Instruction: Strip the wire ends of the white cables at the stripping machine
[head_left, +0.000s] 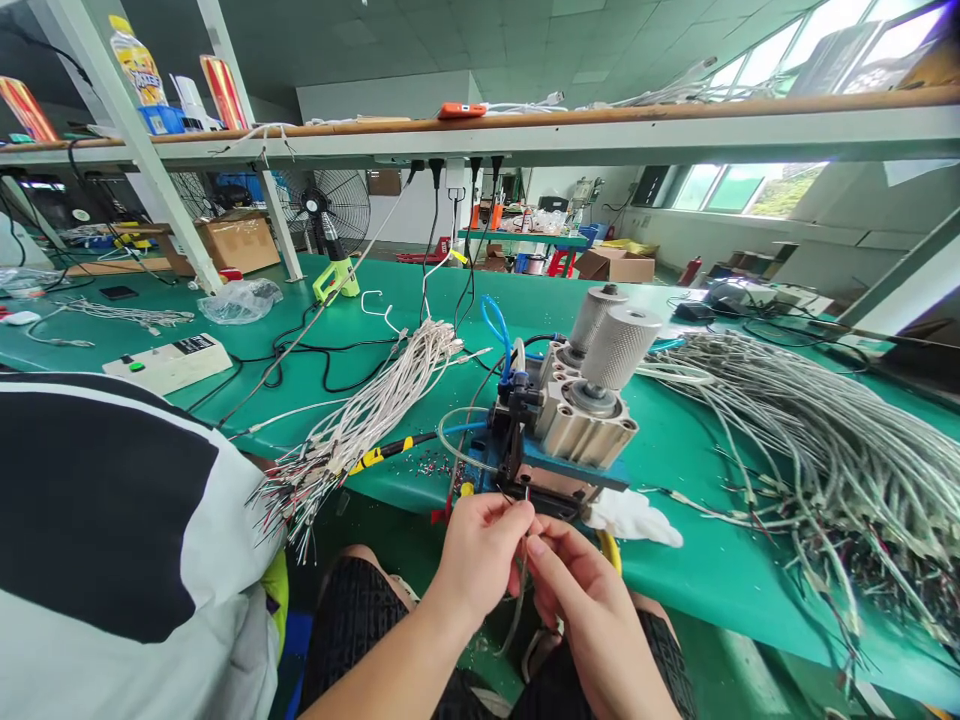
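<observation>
Grey cable heap (pixel 810 440) beside press (pixel 592 425) | left hand (pixel 480 550), right hand (pixel 581 595) pinch wire (pixel 519 600)

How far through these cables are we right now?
Seemingly done: the bundle left of the machine, coloured ends fanned out. In hand: left hand and right hand pinch one cable at the machine's front. Left, probably: the larger pile on the right.

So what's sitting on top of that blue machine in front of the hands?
A silver block carrying two knurled metal cylinders, with blue tubing looping in beside. The front of the blue machine is hidden by the left hand and right hand, which pinch a thin wire.
</observation>
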